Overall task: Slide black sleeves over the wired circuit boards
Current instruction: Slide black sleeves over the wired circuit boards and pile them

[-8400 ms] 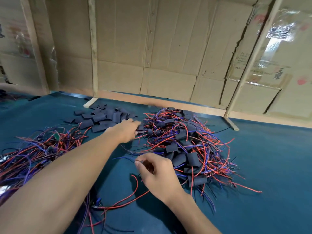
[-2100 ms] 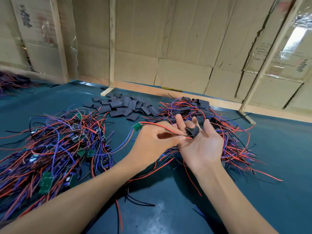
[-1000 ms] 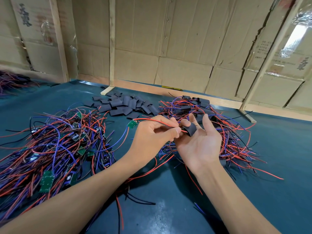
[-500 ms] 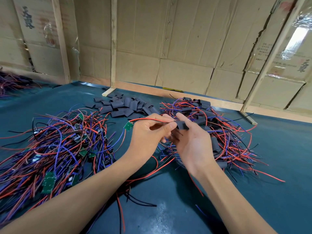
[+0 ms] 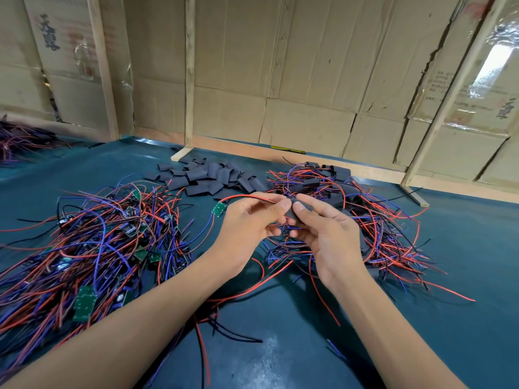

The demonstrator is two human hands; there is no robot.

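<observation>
My left hand (image 5: pixel 250 220) pinches the red and black wires (image 5: pixel 247 197) of a small green circuit board (image 5: pixel 218 209), which hangs off its left side. Against it, my right hand (image 5: pixel 323 228) pinches a black sleeve (image 5: pixel 292 211) between thumb and fingers; the wire ends meet the sleeve's mouth. Loose black sleeves (image 5: pixel 207 176) lie in a heap behind my hands. A tangle of bare wired boards (image 5: pixel 92 242) spreads at the left. To the right sits a pile of wired boards with sleeves on them (image 5: pixel 354 217).
The teal table (image 5: pixel 449 276) carries stray red, blue and black wires under my forearms. Cardboard walls (image 5: pixel 295 80) on wooden battens close the back. Another wire bundle (image 5: pixel 19 138) lies at the far left edge.
My right hand has turned from palm-up to fingers down, bringing the sleeve onto the wire ends held by my left hand. The hands are closer together now.
</observation>
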